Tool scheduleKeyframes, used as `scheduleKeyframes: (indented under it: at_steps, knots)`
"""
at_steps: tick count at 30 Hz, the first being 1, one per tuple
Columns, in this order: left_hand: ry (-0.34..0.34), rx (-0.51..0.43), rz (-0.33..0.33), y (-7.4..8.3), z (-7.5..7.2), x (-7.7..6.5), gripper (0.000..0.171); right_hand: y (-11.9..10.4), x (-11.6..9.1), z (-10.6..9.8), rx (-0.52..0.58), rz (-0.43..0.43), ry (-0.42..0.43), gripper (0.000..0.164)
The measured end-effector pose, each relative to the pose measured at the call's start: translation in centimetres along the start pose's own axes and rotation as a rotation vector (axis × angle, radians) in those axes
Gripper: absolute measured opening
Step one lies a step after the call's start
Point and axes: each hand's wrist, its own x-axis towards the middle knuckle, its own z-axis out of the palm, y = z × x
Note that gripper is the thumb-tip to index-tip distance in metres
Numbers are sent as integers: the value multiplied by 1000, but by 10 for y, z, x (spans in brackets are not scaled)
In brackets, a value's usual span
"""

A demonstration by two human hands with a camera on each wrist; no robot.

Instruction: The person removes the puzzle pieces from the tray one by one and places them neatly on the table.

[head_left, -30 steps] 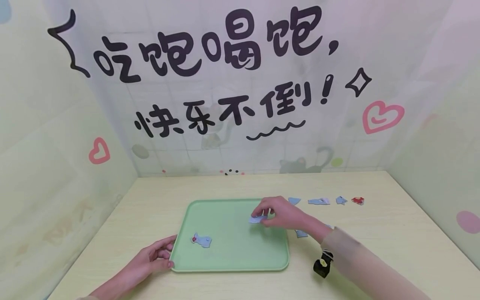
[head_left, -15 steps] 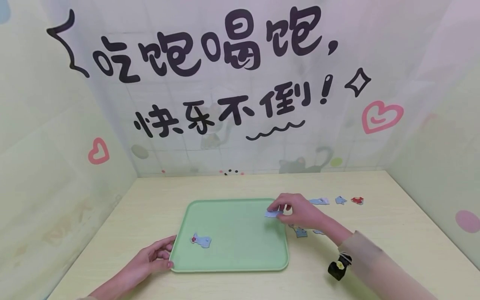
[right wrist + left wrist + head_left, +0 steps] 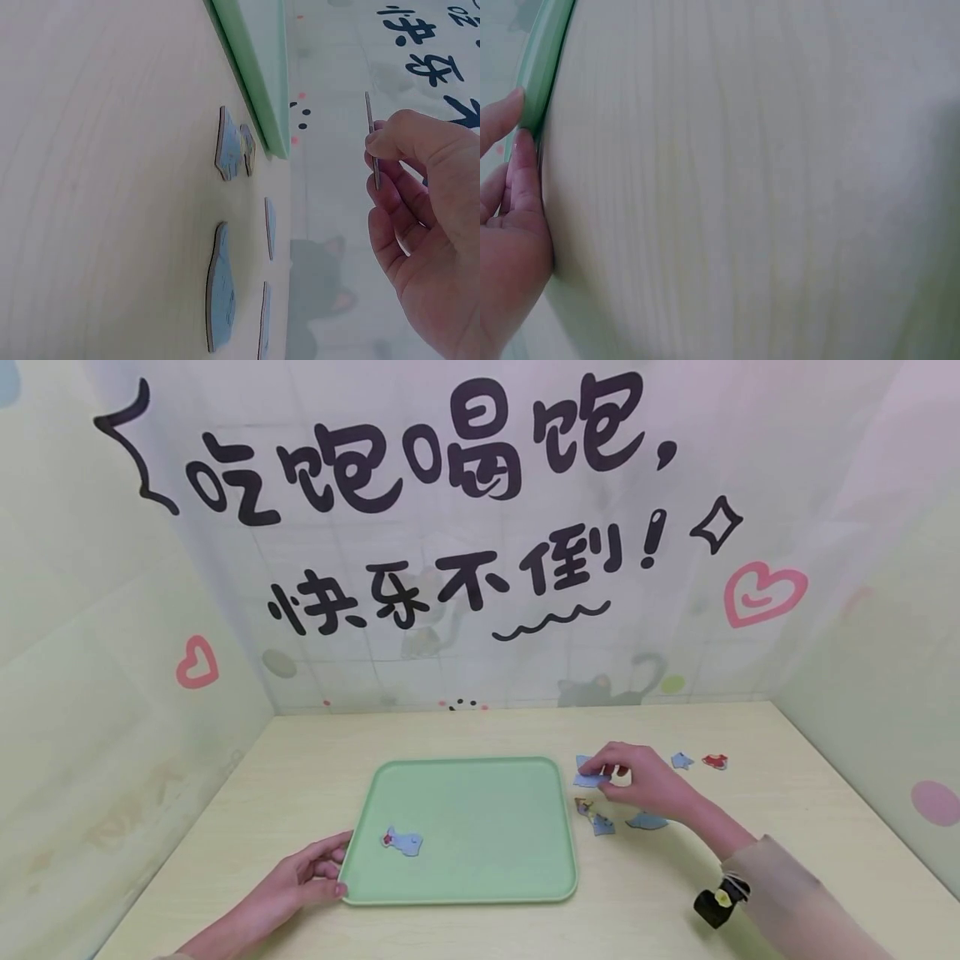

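Note:
The green tray (image 3: 480, 827) lies on the table, and my left hand (image 3: 311, 872) grips its near left corner with thumb and fingers. In the left wrist view the thumb and a fingertip meet at the tray's rim (image 3: 544, 67). My right hand (image 3: 645, 781) pinches a thin, flat, light blue puzzle piece (image 3: 587, 782), held above the table just right of the tray. Edge-on in the right wrist view, that puzzle piece (image 3: 369, 112) sits between thumb and fingers. A blue puzzle piece with a red spot (image 3: 405, 843) lies inside the tray at the left.
Several other puzzle pieces lie right of the tray: a blue rounded one (image 3: 647, 820), a small blue one (image 3: 602, 825), a star-like blue one (image 3: 682, 761) and a red one (image 3: 716, 762). Printed cloth walls (image 3: 480, 668) stand behind the table and at both sides.
My right hand has moved right with the blue puzzle piece, from over the tray to past its right edge. The left hand and the tray have stayed put.

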Motion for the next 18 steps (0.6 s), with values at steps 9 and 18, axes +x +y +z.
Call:
scheduleKeyframes:
  at_steps: [9,18]
  knots:
    - [4,0,-8,1,0,1,79,15,-22,-15,-51,58,41,31]
    - [0,4,-2,1,0,0,79,32,-46,-29,-115,105,88,32]
